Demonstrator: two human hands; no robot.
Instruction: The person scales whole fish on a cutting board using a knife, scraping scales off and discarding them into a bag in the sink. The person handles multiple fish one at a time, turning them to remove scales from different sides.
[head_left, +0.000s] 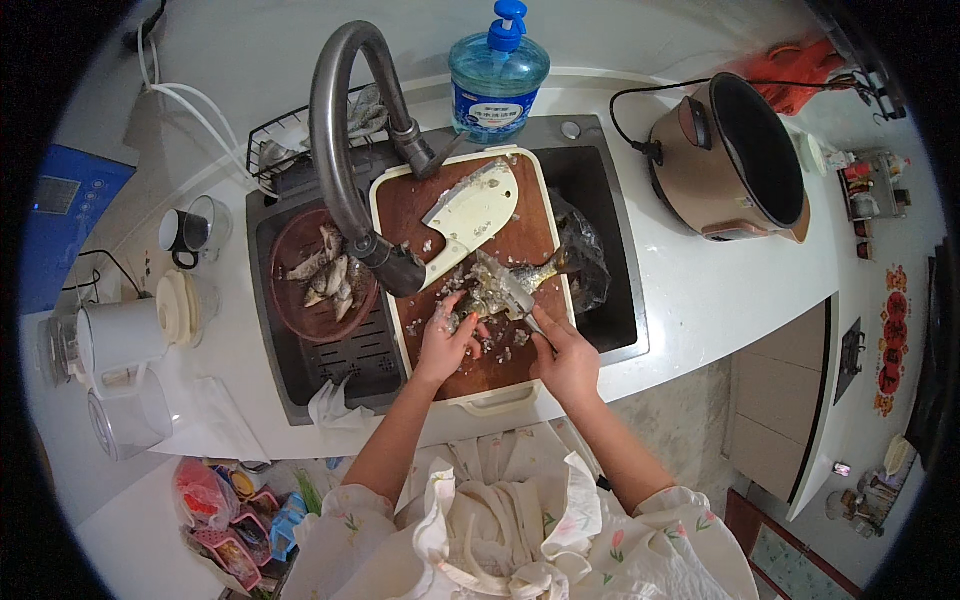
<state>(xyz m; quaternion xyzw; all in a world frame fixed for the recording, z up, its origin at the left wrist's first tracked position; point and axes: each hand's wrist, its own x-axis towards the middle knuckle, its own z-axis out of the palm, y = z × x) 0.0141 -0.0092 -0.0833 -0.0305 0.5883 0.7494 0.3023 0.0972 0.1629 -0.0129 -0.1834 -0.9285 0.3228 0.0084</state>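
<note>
A fish (535, 276) lies across the brown cutting board (405, 196), its head to the left and its tail over the board's right edge. My left hand (448, 337) rests at the head end with its fingers on the fish. In my right hand (566, 360) is the handle of a metal tool (516, 294), perhaps a scaler or knife, whose blade lies against the fish's body. Scales are scattered over the board. A cleaver with a cream-coloured sheath or blade cover (480, 206) lies above the fish, scales stuck to it. More fish (330, 276) lie in a reddish bowl (283, 300) on the left.
The board spans the dark double sink (615, 225); a metal faucet (330, 135) arches over it. Plastic bag (589, 262) in the right basin, wire rack (281, 124) with fish behind, blue soap bottle (497, 94) at the back, brown cooker pot (712, 172) on the right counter.
</note>
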